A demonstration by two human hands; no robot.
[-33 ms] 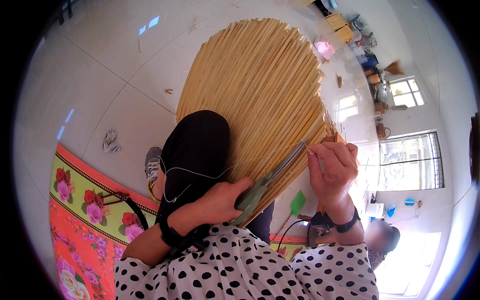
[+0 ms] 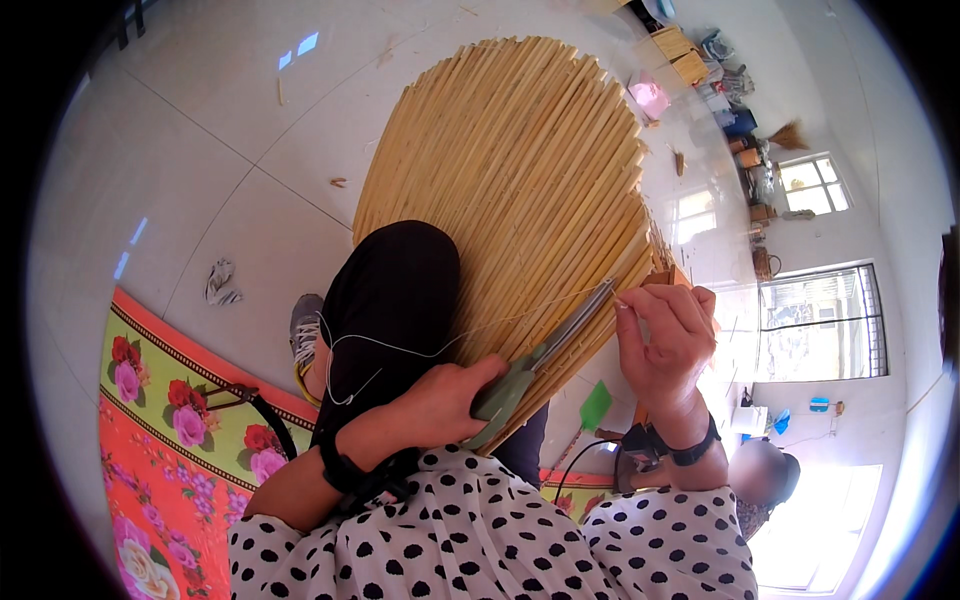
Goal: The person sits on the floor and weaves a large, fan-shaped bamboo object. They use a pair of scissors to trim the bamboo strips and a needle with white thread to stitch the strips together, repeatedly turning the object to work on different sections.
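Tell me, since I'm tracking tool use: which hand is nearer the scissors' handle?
Left. The left hand grips the scissors handle; the right hand is beyond the blade tips.

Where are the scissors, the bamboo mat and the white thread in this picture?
scissors (image 2: 520, 378), head view, on the green handle in the left hand.
bamboo mat (image 2: 520, 170), head view, on the middle of its slats.
white thread (image 2: 400, 349), head view, on the strand crossing the black trouser knee.

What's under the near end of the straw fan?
The straw fan rests across a black-clad knee, with white tiled floor beyond. The left hand holds green-handled scissors against its near edge; the right hand pinches thread. The fan's underside is hidden.
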